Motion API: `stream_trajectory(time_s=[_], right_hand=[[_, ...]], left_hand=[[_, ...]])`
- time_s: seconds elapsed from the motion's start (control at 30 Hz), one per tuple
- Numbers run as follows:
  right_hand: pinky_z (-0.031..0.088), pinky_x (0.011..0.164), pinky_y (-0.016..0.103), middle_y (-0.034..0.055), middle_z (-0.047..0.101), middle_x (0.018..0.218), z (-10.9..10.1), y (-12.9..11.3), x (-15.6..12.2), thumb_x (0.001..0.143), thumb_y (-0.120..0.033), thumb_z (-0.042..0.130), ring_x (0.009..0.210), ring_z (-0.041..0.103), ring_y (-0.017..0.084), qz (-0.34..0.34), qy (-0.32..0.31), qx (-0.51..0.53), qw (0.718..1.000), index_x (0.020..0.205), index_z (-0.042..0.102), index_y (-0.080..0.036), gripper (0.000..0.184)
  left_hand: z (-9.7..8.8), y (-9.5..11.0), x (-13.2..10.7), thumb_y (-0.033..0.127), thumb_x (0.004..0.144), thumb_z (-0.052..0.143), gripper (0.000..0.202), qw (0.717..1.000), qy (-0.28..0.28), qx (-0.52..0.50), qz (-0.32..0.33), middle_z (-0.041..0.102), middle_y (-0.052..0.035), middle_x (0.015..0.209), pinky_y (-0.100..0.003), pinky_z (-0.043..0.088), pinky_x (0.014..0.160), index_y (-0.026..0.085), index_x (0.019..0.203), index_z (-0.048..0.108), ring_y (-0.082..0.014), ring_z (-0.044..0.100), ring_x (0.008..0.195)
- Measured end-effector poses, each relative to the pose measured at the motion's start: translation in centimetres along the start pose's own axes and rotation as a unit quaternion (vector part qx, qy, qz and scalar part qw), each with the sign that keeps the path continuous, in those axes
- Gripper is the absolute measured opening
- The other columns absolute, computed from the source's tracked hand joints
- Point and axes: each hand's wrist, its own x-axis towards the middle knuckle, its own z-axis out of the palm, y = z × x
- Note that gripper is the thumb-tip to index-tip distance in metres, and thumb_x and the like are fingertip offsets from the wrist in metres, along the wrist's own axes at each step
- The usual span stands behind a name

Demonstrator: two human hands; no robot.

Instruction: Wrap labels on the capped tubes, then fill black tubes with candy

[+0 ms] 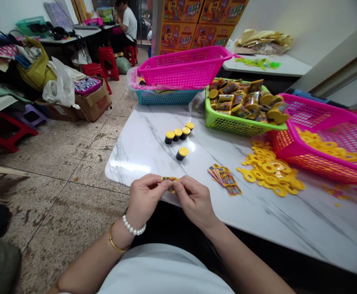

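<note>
Between my two hands, at the table's front edge, is a small printed yellow wrapper (170,179), pinched by thumbs and fingers at both ends. My left hand (146,196) is closed on its left side, my right hand (193,198) on its right. The fingers hide much of it, so I cannot tell whether something is inside. Just beyond stands a small black tub with a yellow lid (182,153). Several more such tubs (177,134) stand in a row behind it. Right of my hands lies a fanned stack of printed wrappers (225,179).
Yellow plastic rings (267,169) lie heaped on the marble-patterned table (154,134). A green basket (236,124) holds wrapped tubs; a pink basket (325,118) at right holds more rings. Another pink basket (184,65) rests on a blue one (166,97). A person (129,24) sits far back.
</note>
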Motion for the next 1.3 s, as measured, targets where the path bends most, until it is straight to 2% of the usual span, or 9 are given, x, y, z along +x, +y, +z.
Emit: stream_trajectory(time_s=[0.1,0.2,0.37,0.43,0.7,0.83,0.97,1.07,1.3], right_hand=[[0.048,0.062,0.027,0.0031,0.063,0.072,-1.3,-0.3,1.8,0.099,-0.035,0.054,0.063,0.059,0.014,-0.038,0.003,-0.092,0.995,0.080,0.067,-0.019,0.028],[0.053,0.077,0.035,0.0128,0.067,0.108,-2.5,0.0,4.7,0.094,-0.040,0.061,0.089,0.067,0.023,-0.065,0.024,-0.240,0.968,0.107,0.068,-0.018,0.026],[0.052,0.071,0.034,0.0121,0.066,0.123,-2.5,1.9,7.6,0.089,-0.019,0.059,0.097,0.067,0.027,-0.028,-0.079,-0.377,0.922,0.120,0.065,-0.020,0.032],[0.050,0.070,0.033,0.0115,0.069,0.115,-2.3,2.6,7.5,0.088,-0.016,0.056,0.090,0.068,0.025,-0.018,-0.066,-0.342,0.937,0.115,0.066,-0.019,0.029],[0.048,0.062,0.030,0.0034,0.071,0.084,-2.8,3.4,6.8,0.078,-0.041,0.073,0.064,0.059,0.015,0.145,-0.007,-0.051,0.988,0.100,0.070,-0.019,0.031],[0.048,0.051,0.025,0.0047,0.071,0.083,-3.1,2.9,7.2,0.072,-0.043,0.079,0.065,0.064,0.015,0.223,-0.041,0.216,0.950,0.102,0.068,-0.017,0.041],[0.060,0.065,0.029,0.0058,0.074,0.092,-3.4,1.6,7.3,0.065,-0.038,0.087,0.079,0.072,0.019,0.236,-0.071,0.371,0.895,0.099,0.072,-0.019,0.041],[0.063,0.069,0.034,0.0047,0.075,0.094,-3.5,1.1,7.2,0.065,-0.040,0.089,0.078,0.072,0.019,0.226,-0.074,0.391,0.889,0.100,0.074,-0.023,0.042],[0.060,0.057,0.031,0.0045,0.075,0.085,-3.4,1.8,6.7,0.073,-0.040,0.084,0.065,0.069,0.017,0.186,-0.086,0.320,0.925,0.106,0.076,-0.021,0.039]], left_hand=[[-0.6,0.3,0.5,0.044,0.069,0.081,0.029,0.992,-0.049,-0.059,-0.101,0.057,0.0008,0.047,-0.020,0.026,0.039,0.015,0.069,0.078,-0.0059,0.039,0.038],[-1.1,0.6,0.8,0.044,0.066,0.084,0.031,0.989,-0.037,-0.082,-0.113,0.055,0.0012,0.046,-0.020,0.020,0.037,0.014,0.065,0.077,-0.0044,0.034,0.038],[-1.8,0.5,1.0,0.029,0.073,0.080,0.013,0.998,-0.053,-0.015,-0.022,0.072,-0.0065,0.072,-0.025,0.050,0.063,0.017,0.077,0.082,-0.0152,0.063,0.068],[-2.2,0.2,1.1,0.026,0.074,0.078,0.010,0.999,-0.044,0.026,0.015,0.074,-0.0081,0.083,-0.027,0.052,0.075,0.019,0.079,0.083,-0.0176,0.067,0.080],[-2.7,0.4,2.3,0.026,0.072,0.080,0.006,0.988,0.077,0.096,0.097,0.066,-0.0036,0.071,-0.024,0.046,0.062,0.020,0.072,0.082,-0.0130,0.059,0.068],[-2.2,1.0,3.4,0.036,0.067,0.085,0.023,0.997,0.043,-0.047,-0.042,0.060,-0.0005,0.057,-0.020,0.034,0.044,0.014,0.073,0.079,-0.0073,0.047,0.049],[-1.7,1.6,4.6,0.038,0.055,0.090,0.037,0.960,0.014,-0.215,-0.177,0.062,0.0004,0.059,-0.016,0.013,0.034,0.011,0.071,0.070,-0.0009,0.035,0.038],[-1.5,1.9,5.3,0.031,0.057,0.089,0.036,0.943,-0.016,-0.261,-0.205,0.069,-0.0044,0.073,-0.014,0.010,0.033,0.009,0.074,0.068,0.0008,0.037,0.040],[-1.2,1.5,6.0,0.023,0.059,0.087,0.031,0.901,-0.071,-0.335,-0.268,0.048,0.0078,0.053,-0.010,0.009,0.033,0.011,0.074,0.064,0.0014,0.032,0.038]])
